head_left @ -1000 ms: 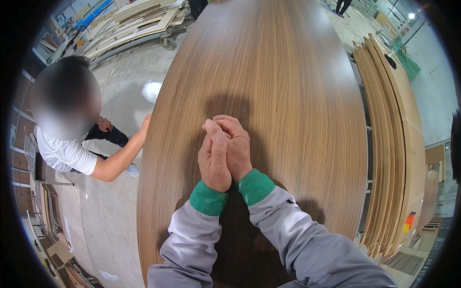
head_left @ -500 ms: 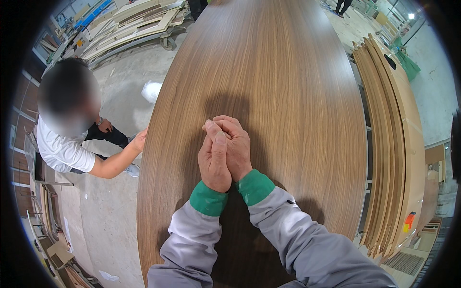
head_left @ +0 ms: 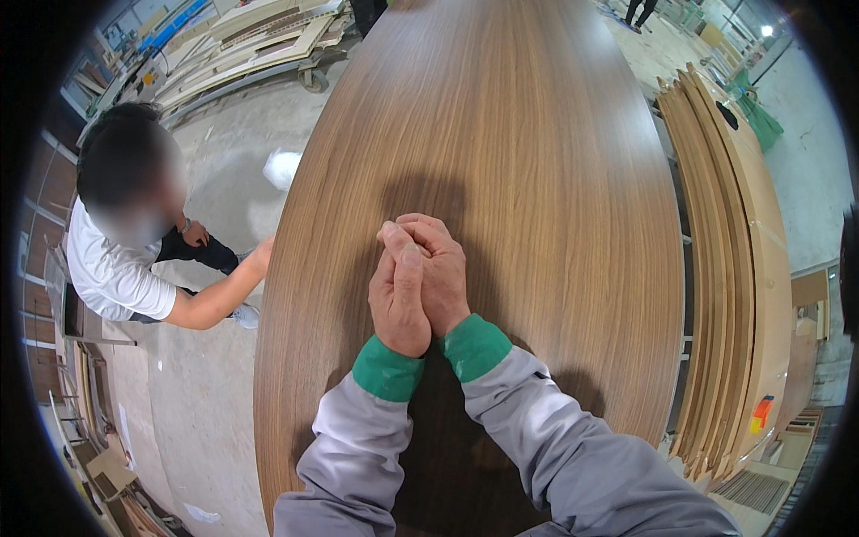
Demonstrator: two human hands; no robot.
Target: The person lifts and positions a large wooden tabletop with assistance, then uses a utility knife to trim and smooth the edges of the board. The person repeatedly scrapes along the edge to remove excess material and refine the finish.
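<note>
Setting: workshop with a concrete floor [head_left: 224,170]; stacked pale boards on a cart [head_left: 242,45] at upper left, a row of upright curved panels [head_left: 734,268] along the right.
Surface: large walnut-veneer panel [head_left: 501,161] lying flat, filling the middle of the view, its grain running away from the wearer.
Change since earlier: the wearer's hands sit in the same spot on the panel as a second ago; the co-worker's arm has dropped lower along the left edge, and their head has shifted slightly.
Left hand [head_left: 400,295]: closed, fingers curled, pressed side by side against the right hand and resting on the veneer.
Right hand [head_left: 440,273]: closed over the left hand's fingertips, knuckles upward, also on the panel; whether anything is pinched between the two hands cannot be told.
Sleeves: grey with green cuffs [head_left: 386,369], entering from the lower edge.
Co-worker: person in a white shirt [head_left: 112,273] crouching at left, one hand [head_left: 262,253] touching the panel's left edge.
</note>
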